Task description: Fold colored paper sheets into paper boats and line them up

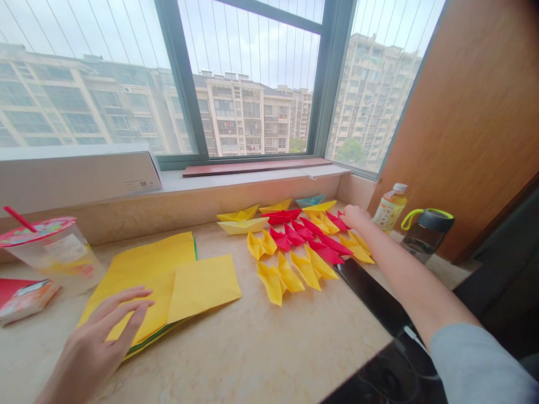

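My left hand [99, 331] is nearest to me, fingers spread loosely with nothing between them, over the yellow paper stack [138, 269]; I can't tell whether it touches. The stack lies right under it, I'd judge, so sheets are within easy reach. A smaller yellow sheet [206, 286] lies flat over its edge, just right of my left fingers.

Beyond that hand, a plastic cup [65, 249] stands off to the left, probably to keep drink away from the folding. Between my hands, yellow folded paper pieces [272, 283] stand bunched on the surface [236, 353], seemingly close-set to save room. A black phone [373, 297] lies beneath my right forearm.

My right hand [355, 216] is stretched to the group's far right edge, at a red folded paper piece [338, 220]. Its fingers curl, but whether they grip the piece I can't tell. Just past it stands a drink bottle [389, 209]; a teal paper boat [310, 201] sits farther back, to its left.
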`<state>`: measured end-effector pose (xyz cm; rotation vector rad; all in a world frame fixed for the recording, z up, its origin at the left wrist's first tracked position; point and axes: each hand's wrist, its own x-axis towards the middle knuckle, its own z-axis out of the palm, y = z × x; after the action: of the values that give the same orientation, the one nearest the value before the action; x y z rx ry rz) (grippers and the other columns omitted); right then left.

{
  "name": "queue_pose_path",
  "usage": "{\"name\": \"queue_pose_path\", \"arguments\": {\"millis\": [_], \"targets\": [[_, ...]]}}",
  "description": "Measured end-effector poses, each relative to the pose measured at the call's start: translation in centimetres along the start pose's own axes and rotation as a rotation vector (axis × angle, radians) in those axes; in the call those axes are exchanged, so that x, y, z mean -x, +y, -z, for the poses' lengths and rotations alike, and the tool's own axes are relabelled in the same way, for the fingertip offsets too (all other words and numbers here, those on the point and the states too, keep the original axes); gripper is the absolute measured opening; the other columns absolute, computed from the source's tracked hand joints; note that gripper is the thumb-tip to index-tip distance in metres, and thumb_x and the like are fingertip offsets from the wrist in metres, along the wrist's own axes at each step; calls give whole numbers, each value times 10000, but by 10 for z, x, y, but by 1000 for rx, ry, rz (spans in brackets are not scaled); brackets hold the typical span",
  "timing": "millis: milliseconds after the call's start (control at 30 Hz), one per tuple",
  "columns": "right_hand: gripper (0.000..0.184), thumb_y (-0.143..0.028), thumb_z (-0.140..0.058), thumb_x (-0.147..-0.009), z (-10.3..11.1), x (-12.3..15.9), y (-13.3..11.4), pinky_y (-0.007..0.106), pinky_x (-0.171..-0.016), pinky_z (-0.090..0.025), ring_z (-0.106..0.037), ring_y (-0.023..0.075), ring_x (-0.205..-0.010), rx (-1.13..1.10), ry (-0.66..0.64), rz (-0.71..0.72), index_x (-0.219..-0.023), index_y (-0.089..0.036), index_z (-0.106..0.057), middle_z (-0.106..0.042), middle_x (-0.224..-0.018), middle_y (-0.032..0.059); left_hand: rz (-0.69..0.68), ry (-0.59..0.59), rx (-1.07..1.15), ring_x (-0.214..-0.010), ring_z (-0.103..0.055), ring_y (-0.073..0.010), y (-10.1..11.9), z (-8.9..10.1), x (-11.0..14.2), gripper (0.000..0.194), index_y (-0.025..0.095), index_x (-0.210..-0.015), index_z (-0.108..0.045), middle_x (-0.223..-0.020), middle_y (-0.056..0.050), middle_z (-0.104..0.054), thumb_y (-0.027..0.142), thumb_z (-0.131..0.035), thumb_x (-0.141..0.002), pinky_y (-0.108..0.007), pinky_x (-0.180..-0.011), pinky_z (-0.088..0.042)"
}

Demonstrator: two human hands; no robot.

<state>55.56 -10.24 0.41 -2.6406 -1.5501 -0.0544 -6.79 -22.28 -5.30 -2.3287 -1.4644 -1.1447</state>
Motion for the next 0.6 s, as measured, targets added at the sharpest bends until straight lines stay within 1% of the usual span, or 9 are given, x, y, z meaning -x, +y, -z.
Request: {"name": "queue_pose_path", "arguments": {"millis": [100, 167, 233, 333, 400, 467, 500, 533, 600], "targets": [[345, -277, -503, -928, 19, 14, -5, 403, -863, -495, -667, 335, -1073, 10, 41, 50, -1101, -67, -716, -687, -1134, 271, 22, -14, 47, -1009, -680, -262, 9, 3, -4, 268, 295, -851, -691, -1064, -20, -720, 491, -513, -891, -435, -962, -538], [332, -239, -474, -937, 34, 31, -17, 405, -885, -481, -666, 327, -1070, 8, 76, 119, -1074, -65, -721, -694, -1115, 266, 20, -21, 43, -1007, -682, -262, 13, 4, -7, 309, 272, -834, -703, -1053, -38, -726, 506, -510, -891, -421, -945, -544], [327, -229, -450, -953, 48, 56, -38, 388, -908, -463, -660, 307, -1075, -7, 118, 237, -1051, -85, -726, -703, -1112, 241, -4, -38, 32, -1002, -687, -258, 16, 4, -10, 340, 250, -832, -717, -1046, -58, -732, 512, -508, -892, -398, -922, -552], [335, -263, -433, -975, 58, 115, -86, 347, -908, -453, -668, 261, -1028, -52, 156, 492, -973, -129, -740, -727, -1053, 182, -53, -61, 23, -956, -705, -242, 19, 3, -12, 368, 234, -860, -730, -1010, -75, -749, 510, -489, -901, -350, -870, -569], [314, -290, -445, -982, 56, 165, -125, 296, -885, -454, -670, 213, -995, -91, 155, 692, -960, -183, -740, -737, -1038, 112, -71, -59, 26, -920, -715, -235, 22, 4, -13, 378, 228, -869, -729, -976, -81, -758, 503, -473, -910, -337, -844, -576], [247, -343, -506, -966, 46, 215, -164, 258, -861, -458, -669, 174, -983, -122, 138, 867, -971, -256, -737, -743, -1016, 36, -68, -49, 32, -919, -718, -236, 25, 6, -13, 388, 219, -860, -727, -971, -89, -760, 498, -463, -918, -332, -830, -580], [237, -369, -524, -962, 39, 237, -183, 258, -852, -463, -670, 171, -974, -143, 130, 965, -971, -264, -737, -742, -1004, 28, -63, -43, 35, -925, -717, -237, 27, 7, -13, 394, 215, -851, -726, -974, -92, -760, 498, -461, -919, -329, -824, -581], [236, -359, -540, -958, 32, 257, -200, 279, -842, -471, -675, 186, -960, -198, 140, 1099, -975, -231, -737, -738, -996, 57, -59, -38, 37, -928, -717, -237, 28, 9, -13, 400, 210, -846, -726, -976, -95, -760, 500, -461, -920, -326, -820, -581], [264, -396, -601, -925, 16, 284, -228, 304, -847, -484, -677, 204, -971, -297, 131, 1287, -1051, -198, -722, -728, -1025, 89, -67, -29, 40, -918, -718, -237, 31, 12, -12, 408, 205, -828, -725, -960, -96, -762, 504, -462, -917, -325, -819, -580]]}}
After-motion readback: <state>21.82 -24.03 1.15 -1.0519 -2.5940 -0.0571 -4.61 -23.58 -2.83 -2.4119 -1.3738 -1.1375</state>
